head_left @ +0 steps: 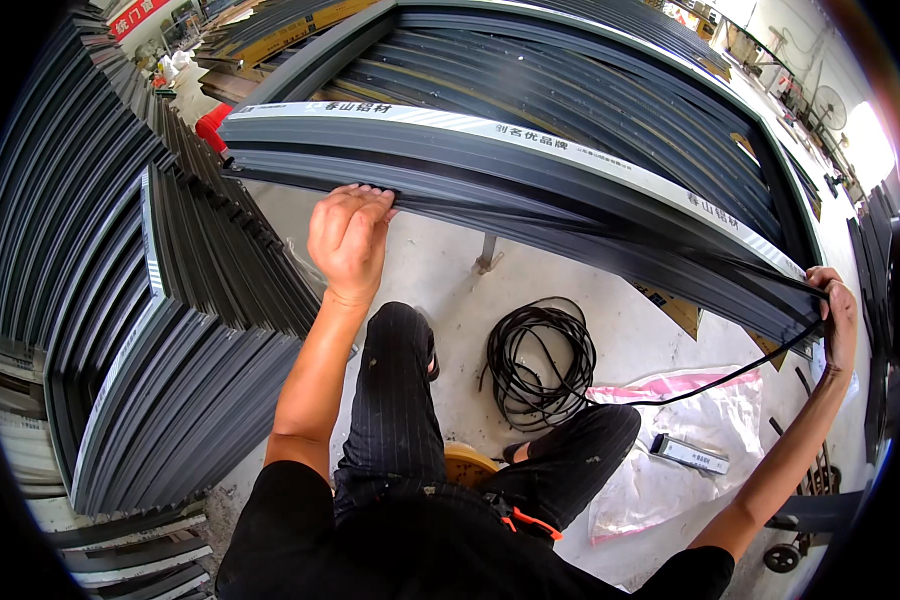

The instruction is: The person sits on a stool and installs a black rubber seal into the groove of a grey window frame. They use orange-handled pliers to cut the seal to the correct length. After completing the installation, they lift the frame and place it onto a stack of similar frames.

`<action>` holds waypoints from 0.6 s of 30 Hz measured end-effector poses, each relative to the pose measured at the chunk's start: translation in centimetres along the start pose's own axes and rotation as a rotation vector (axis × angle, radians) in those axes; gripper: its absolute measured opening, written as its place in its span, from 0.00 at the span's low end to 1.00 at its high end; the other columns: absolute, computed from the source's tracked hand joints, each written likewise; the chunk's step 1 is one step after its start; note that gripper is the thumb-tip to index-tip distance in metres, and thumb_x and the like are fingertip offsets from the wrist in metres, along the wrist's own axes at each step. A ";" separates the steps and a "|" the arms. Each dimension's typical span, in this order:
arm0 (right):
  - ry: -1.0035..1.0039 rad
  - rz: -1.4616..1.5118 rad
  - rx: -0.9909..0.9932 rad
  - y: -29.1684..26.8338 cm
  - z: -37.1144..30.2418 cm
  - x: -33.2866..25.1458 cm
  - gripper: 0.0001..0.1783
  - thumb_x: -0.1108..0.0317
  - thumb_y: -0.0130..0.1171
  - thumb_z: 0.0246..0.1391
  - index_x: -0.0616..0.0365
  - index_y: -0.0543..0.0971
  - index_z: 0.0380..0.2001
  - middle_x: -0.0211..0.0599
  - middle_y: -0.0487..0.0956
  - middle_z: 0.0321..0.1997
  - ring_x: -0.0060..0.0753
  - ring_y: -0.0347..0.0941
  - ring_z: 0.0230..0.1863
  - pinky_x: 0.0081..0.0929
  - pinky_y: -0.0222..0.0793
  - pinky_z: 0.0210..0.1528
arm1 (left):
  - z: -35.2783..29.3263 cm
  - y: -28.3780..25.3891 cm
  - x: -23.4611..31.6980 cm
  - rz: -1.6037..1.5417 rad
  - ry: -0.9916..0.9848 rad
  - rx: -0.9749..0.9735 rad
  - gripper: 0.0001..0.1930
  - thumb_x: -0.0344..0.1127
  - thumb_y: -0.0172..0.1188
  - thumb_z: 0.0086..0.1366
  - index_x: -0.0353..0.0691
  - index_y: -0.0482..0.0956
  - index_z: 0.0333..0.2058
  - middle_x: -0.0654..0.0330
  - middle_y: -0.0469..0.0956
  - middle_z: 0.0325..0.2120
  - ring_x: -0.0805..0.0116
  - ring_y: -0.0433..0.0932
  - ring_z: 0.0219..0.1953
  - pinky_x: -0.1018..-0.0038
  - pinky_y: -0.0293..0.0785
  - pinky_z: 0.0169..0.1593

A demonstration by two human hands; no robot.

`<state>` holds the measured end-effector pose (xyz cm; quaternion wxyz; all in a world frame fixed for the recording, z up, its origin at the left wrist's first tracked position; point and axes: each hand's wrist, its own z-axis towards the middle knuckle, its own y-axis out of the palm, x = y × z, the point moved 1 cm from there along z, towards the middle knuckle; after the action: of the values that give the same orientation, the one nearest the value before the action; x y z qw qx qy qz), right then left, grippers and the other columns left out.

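A large dark grey metal frame with a white printed film strip along its near bar lies in front of me. My left hand is closed at the lower edge of that bar, its fingers pressed on a black rubber sealing strip. Farther right, my right hand pinches the same strip by the bar's right end. Between my hands the strip runs along the bar. From the right hand it drops down to a loose black coil on the floor.
Stacks of dark profiles rise on the left. More bars lie beyond the near bar. A white plastic sack with a short profile piece on it is at the right. A wheeled stand sits lower right.
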<state>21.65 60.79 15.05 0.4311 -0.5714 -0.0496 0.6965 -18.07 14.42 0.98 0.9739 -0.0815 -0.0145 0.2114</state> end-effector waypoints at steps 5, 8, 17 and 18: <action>-0.018 -0.017 -0.006 0.3 0.1 0.0 0.29 0.46 0.54 0.62 0.53 0.64 0.15 0.37 0.70 0.37 0.34 0.66 0.48 0.30 0.56 0.58 | 0.4 -0.6 0.0 0.020 -0.022 -0.081 0.15 0.22 0.73 0.42 0.38 0.81 0.31 0.60 0.79 0.30 0.60 0.79 0.36 0.66 0.79 0.45; -0.016 -0.016 0.002 -0.2 -0.2 0.3 0.29 0.46 0.54 0.62 0.53 0.64 0.15 0.37 0.70 0.36 0.34 0.66 0.48 0.30 0.56 0.58 | 1.5 -0.9 2.0 0.065 -0.082 -0.134 0.15 0.23 0.74 0.41 0.38 0.81 0.31 0.60 0.79 0.30 0.60 0.78 0.37 0.66 0.79 0.46; -0.024 -0.019 0.036 0.3 -0.1 0.3 0.28 0.51 0.53 0.63 0.56 0.64 0.14 0.39 0.73 0.38 0.35 0.68 0.48 0.28 0.58 0.55 | -0.2 0.7 2.8 -0.071 -0.070 -0.003 0.12 0.24 0.73 0.47 0.37 0.81 0.32 0.60 0.79 0.30 0.59 0.78 0.37 0.64 0.79 0.47; -0.025 -0.018 0.039 0.3 -0.1 0.4 0.28 0.51 0.53 0.63 0.56 0.64 0.14 0.39 0.73 0.38 0.35 0.68 0.48 0.28 0.58 0.55 | 0.1 0.7 3.0 -0.057 -0.076 -0.028 0.13 0.24 0.73 0.47 0.37 0.82 0.32 0.60 0.79 0.30 0.59 0.78 0.37 0.64 0.79 0.47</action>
<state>21.62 60.81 14.58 0.4478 -0.5535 -0.0465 0.7006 -15.65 16.25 0.93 0.9770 -0.0868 -0.0568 0.1861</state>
